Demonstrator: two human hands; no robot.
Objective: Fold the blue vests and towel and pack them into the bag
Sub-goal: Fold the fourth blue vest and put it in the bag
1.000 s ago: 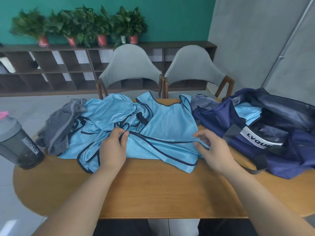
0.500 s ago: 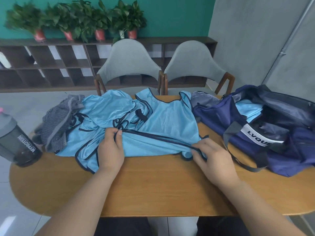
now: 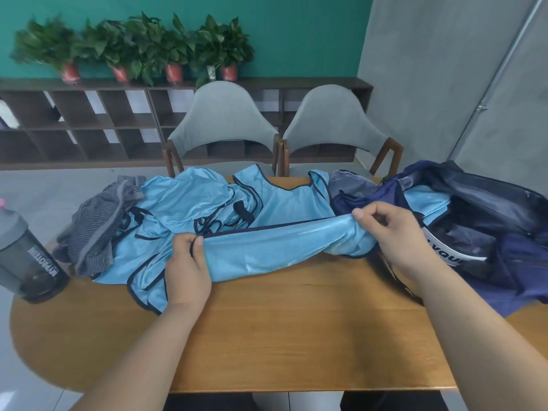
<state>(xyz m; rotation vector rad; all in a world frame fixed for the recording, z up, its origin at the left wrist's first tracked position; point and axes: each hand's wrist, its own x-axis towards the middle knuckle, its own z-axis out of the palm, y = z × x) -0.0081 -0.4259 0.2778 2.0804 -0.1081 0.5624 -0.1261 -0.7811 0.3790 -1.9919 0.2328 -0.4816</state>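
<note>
A light blue vest [image 3: 267, 250] with dark piping lies stretched across the wooden table [image 3: 267, 336]. My left hand [image 3: 185, 262] pinches its hem at the left end, and my right hand [image 3: 388, 232] grips the bunched right end, lifted slightly off the table. More blue vests [image 3: 189, 203] lie heaped behind it. A grey striped towel [image 3: 98, 226] is crumpled at the left of the heap. The open navy bag [image 3: 489, 232] sits at the right, with blue fabric [image 3: 427, 200] inside it.
A dark grey shaker bottle [image 3: 26, 256] stands at the table's left edge. Two grey chairs [image 3: 225, 126] are pushed in at the far side. A dark shelf [image 3: 89, 120] with potted plants lines the green wall.
My right hand has risen and moved right toward the bag, pulling the vest's right end up and taut. My left hand has stayed on the hem.
</note>
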